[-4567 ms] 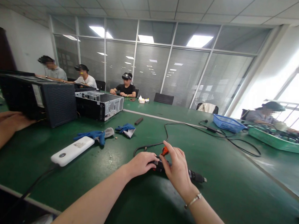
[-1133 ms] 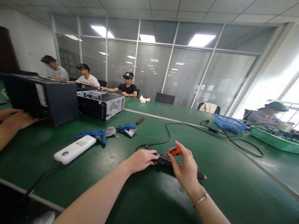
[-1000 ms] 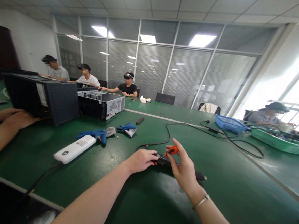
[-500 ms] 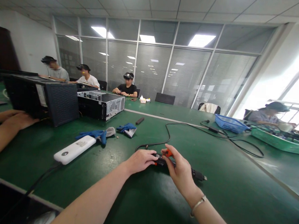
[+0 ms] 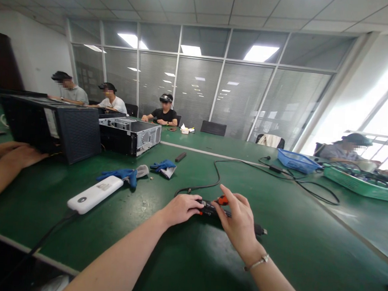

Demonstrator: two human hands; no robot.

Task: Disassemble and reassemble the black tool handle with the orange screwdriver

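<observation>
A long black tool (image 5: 211, 208) with orange-red parts and a metal tip at its right end lies on the green table in front of me. It looks like an electric screwdriver, but I cannot tell for sure. My left hand (image 5: 182, 210) is closed over its left end, with thumb and fingers gripping it. Just above the tool's middle, my right hand (image 5: 238, 219) pinches a small orange piece (image 5: 222, 200) between thumb and fingers. Whether that piece is joined to the tool is hidden. The right palm covers part of the tool.
A white power strip (image 5: 95, 194) and blue-grey gloves (image 5: 123, 176) lie to the left. Computer cases (image 5: 78, 131) stand beyond, with another person's hands (image 5: 20, 154) at one. A black cable (image 5: 219, 174) runs towards a blue basket (image 5: 297, 161) and a green basket (image 5: 364, 184).
My right hand has shifted slightly to the right with the orange piece, a little away from my left hand. My left hand stays on the tool.
</observation>
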